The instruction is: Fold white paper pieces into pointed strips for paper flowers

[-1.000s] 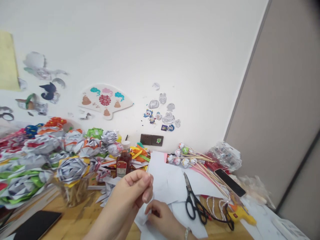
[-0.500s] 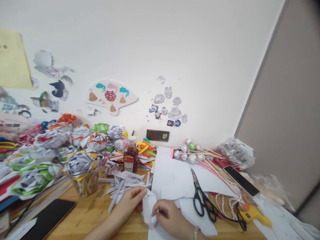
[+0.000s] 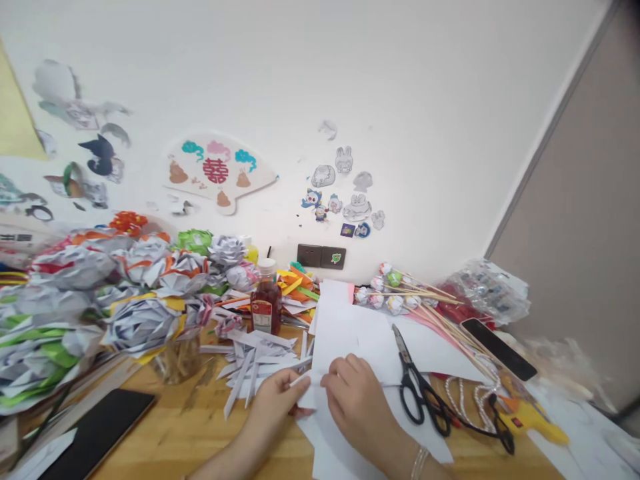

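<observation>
My left hand is closed on a small piece of white paper, thumb on top near its edge. Close beside it, my right hand has its fingers bent and pinched together at the paper's right side; the fingertips are partly hidden by the hand. Beneath both hands lie larger white paper sheets. Left of them, folded white paper strips form a loose heap. Black-handled scissors rest on the sheets to the right of my right hand.
Paper flowers crowd the left, one above a clear cup. A bottle of dark red liquid stands at the back. Rightward lie wrapped lollipops on sticks, a phone and a yellow glue gun. A black phone-like slab lies front left.
Both hands have moved up and inward, closer together around the small paper, which is now mostly covered. My right hand has turned, its back showing. The camera view has shifted slightly.
</observation>
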The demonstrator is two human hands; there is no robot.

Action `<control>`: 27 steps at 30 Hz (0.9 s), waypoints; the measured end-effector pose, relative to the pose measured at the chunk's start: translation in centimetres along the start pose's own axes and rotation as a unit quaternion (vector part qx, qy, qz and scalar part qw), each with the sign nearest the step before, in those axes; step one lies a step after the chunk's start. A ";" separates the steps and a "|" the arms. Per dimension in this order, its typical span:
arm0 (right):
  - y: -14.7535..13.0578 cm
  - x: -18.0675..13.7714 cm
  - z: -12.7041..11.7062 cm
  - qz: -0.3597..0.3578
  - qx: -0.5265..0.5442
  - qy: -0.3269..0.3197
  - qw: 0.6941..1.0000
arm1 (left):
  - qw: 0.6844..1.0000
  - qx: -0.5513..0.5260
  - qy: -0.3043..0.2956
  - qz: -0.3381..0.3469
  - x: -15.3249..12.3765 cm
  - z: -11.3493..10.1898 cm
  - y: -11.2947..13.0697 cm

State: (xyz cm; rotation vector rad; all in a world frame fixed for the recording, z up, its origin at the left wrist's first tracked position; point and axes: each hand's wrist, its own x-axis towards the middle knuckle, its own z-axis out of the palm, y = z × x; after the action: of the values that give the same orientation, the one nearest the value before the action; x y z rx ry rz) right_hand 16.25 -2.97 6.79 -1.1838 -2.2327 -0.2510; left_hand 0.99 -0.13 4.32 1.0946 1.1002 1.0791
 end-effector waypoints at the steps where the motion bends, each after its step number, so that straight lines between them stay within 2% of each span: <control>1: -0.4 0.0 -0.1 -0.012 -0.031 0.001 0.999 | 1.000 -0.010 0.008 -0.010 0.1 0.2 0.3; 4: -1.0 0.1 0.0 -0.012 -0.092 0.018 0.996 | 0.989 -0.124 0.011 -0.082 0.3 1.3 1.0; 7: -0.9 0.3 0.4 0.027 -0.071 -0.004 0.997 | 0.981 -0.185 -0.013 -0.059 0.3 2.3 1.1; 9: -0.5 0.3 1.0 0.080 -0.011 -0.042 0.996 | 0.975 -0.216 -0.034 -0.037 0.3 2.6 0.8; 11: 0.0 0.3 1.6 0.126 0.058 -0.052 0.989 | 0.965 -0.256 -0.045 -0.035 0.4 2.6 0.3; 15: 0.7 0.8 2.6 0.129 0.196 -0.012 0.972 | 0.959 -0.272 -0.018 -0.077 0.8 2.3 -0.4; 19: 1.6 1.4 2.8 0.150 0.312 0.018 0.938 | 0.967 -0.243 -0.057 -0.048 1.1 2.3 -0.5; 21: 2.3 1.3 2.7 0.126 0.329 -0.005 0.936 | 0.971 -0.226 -0.071 -0.043 1.3 2.3 -0.6; 24: 3.3 0.8 2.4 0.040 0.288 -0.073 0.954 | 0.976 -0.196 -0.069 -0.067 1.9 2.3 -0.8; 27: 4.0 0.0 2.4 0.006 0.268 -0.102 0.958 | 0.983 -0.152 -0.071 -0.075 2.4 2.2 -0.8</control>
State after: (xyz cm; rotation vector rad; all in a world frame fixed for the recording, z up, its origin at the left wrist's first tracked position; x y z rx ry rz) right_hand 18.44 0.36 4.47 -0.9519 -2.2552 0.4770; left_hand 3.58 1.88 3.47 0.8195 0.8578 0.9959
